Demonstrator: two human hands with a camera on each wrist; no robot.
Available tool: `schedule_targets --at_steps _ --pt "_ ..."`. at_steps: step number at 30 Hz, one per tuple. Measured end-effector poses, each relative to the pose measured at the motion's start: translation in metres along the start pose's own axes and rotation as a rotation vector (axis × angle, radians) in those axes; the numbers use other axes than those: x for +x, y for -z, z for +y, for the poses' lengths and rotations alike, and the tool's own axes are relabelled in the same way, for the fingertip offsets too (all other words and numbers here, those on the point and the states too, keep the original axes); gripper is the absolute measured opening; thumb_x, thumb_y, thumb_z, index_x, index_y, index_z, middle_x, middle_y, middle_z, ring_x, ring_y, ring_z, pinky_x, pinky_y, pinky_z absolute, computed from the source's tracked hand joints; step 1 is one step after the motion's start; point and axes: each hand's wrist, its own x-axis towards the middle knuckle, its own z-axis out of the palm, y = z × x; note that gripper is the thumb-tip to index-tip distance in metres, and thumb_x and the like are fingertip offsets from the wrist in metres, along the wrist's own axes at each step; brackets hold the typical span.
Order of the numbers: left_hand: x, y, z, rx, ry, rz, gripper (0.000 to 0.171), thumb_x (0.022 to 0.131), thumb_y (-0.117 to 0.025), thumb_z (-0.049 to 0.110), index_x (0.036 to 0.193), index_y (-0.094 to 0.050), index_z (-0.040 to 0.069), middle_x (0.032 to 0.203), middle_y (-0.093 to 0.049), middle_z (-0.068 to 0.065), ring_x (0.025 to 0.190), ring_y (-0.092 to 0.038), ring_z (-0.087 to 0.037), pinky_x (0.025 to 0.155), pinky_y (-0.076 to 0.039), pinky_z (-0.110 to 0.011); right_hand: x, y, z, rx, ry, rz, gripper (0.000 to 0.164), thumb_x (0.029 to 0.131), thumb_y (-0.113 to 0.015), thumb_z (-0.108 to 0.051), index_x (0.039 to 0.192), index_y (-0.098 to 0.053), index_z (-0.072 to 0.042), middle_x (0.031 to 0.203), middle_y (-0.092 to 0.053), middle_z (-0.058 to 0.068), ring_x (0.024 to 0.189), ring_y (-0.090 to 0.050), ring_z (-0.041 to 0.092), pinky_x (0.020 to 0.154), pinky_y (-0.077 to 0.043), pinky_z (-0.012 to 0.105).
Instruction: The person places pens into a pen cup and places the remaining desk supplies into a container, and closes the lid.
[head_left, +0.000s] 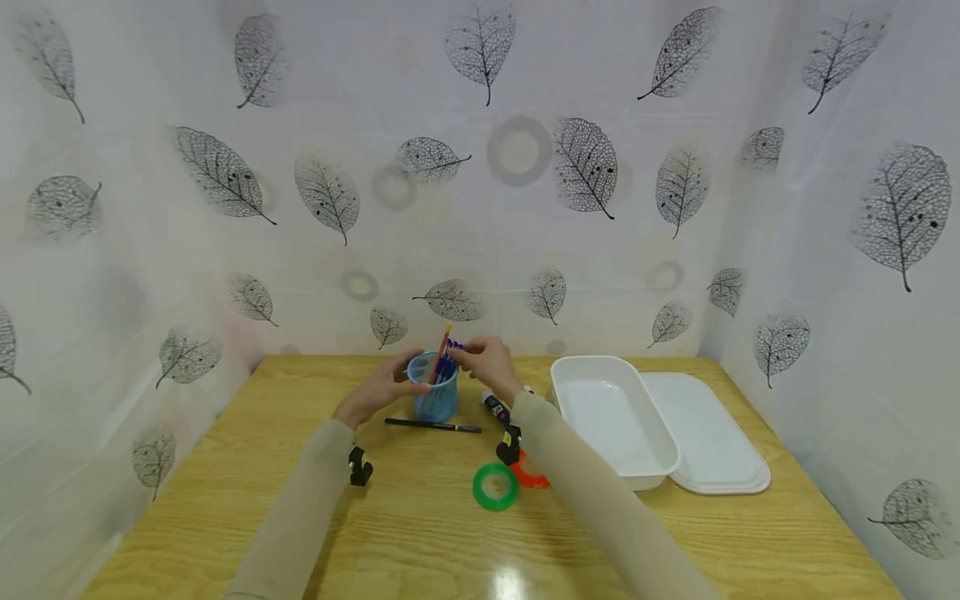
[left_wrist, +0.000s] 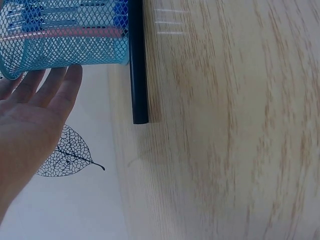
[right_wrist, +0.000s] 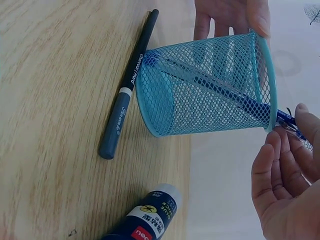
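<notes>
A light-blue mesh pen cup (head_left: 438, 405) stands upright at the back of the table. My left hand (head_left: 377, 390) grips it from the left, thumb at the rim and fingers round the far side. Inside are several blue pens (right_wrist: 235, 97) and a pink-red pencil (head_left: 438, 358) with a yellow tip. My right hand (head_left: 489, 363) pinches the upper ends of blue pens at the cup's rim; how many it holds I cannot tell. In front of the cup lies a black charcoal pencil (right_wrist: 131, 82) with a grey end. A dark-blue glue stick (right_wrist: 150, 212) lies to its right.
Green tape (head_left: 495, 487) and red tape (head_left: 531, 471) lie in the middle, the red one partly under the right forearm. A white plastic box (head_left: 615, 417) stands at the right, beside its white lid (head_left: 716, 433). A leaf-patterned curtain (head_left: 480, 208) surrounds the table.
</notes>
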Motion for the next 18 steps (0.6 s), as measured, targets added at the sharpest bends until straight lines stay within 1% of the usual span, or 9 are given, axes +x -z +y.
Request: schedule_targets --at_steps 5,7,10,14,16,18 --pt "-0.0001 -0.0003 0.0005 -0.003 0.013 0.004 0.071 0.085 -0.065 0.015 0.142 -0.024 0.012 0.14 -0.031 -0.02 0.128 -0.027 -0.039 0.1 -0.027 -0.053 0.0007 -0.0006 0.0004 -0.003 -0.007 0.014 0.025 0.078 -0.07 -0.036 0.085 -0.072 -0.012 0.078 -0.068 0.004 0.069 -0.064 0.017 0.061 -0.054 0.036" --pt "-0.0003 -0.0005 0.0008 -0.001 0.017 0.005 0.07 0.085 -0.064 0.015 0.143 -0.024 0.012 0.14 -0.031 -0.02 0.128 -0.028 -0.039 0.1 -0.027 -0.053 0.0007 -0.0007 0.0012 0.005 -0.006 0.014 0.025 0.078 -0.07 -0.036 0.086 -0.072 -0.012 0.078 -0.068 0.006 0.067 -0.064 0.016 0.062 -0.054 0.038" --pt "-0.0005 -0.0007 0.001 0.002 0.024 0.006 0.07 0.085 -0.064 0.014 0.143 -0.023 0.013 0.141 -0.031 -0.02 0.128 -0.028 -0.038 0.1 -0.028 -0.053 0.0009 -0.0007 0.0036 0.013 0.0 0.011 0.027 0.078 -0.07 -0.038 0.087 -0.073 -0.013 0.078 -0.068 0.008 0.067 -0.064 0.018 0.061 -0.054 0.037" --pt "-0.0013 -0.0011 0.0017 0.009 0.032 0.007 0.072 0.085 -0.064 0.016 0.143 -0.022 0.013 0.142 -0.029 -0.019 0.129 -0.027 -0.037 0.101 -0.027 -0.052 0.0013 -0.0015 0.0063 0.014 0.008 0.019 0.028 0.077 -0.07 -0.041 0.087 -0.073 -0.014 0.077 -0.068 0.006 0.075 -0.064 0.028 0.059 -0.054 0.034" --pt "-0.0015 -0.0011 0.0019 0.013 0.034 0.008 0.072 0.085 -0.064 0.017 0.143 -0.022 0.013 0.142 -0.029 -0.018 0.129 -0.026 -0.036 0.101 -0.027 -0.052 0.0012 -0.0022 0.0066 0.011 0.006 0.03 0.028 0.077 -0.07 -0.041 0.087 -0.073 -0.015 0.075 -0.068 0.003 0.078 -0.064 0.03 0.06 -0.054 0.037" --pt "-0.0014 -0.001 0.0023 0.014 0.033 0.009 0.071 0.085 -0.064 0.016 0.143 -0.022 0.013 0.143 -0.028 -0.019 0.13 -0.026 -0.036 0.101 -0.027 -0.052 0.0012 -0.0032 0.0068 0.0 -0.004 0.042 0.026 0.077 -0.069 -0.041 0.086 -0.073 -0.017 0.074 -0.068 0.0 0.078 -0.064 0.027 0.062 -0.054 0.04"
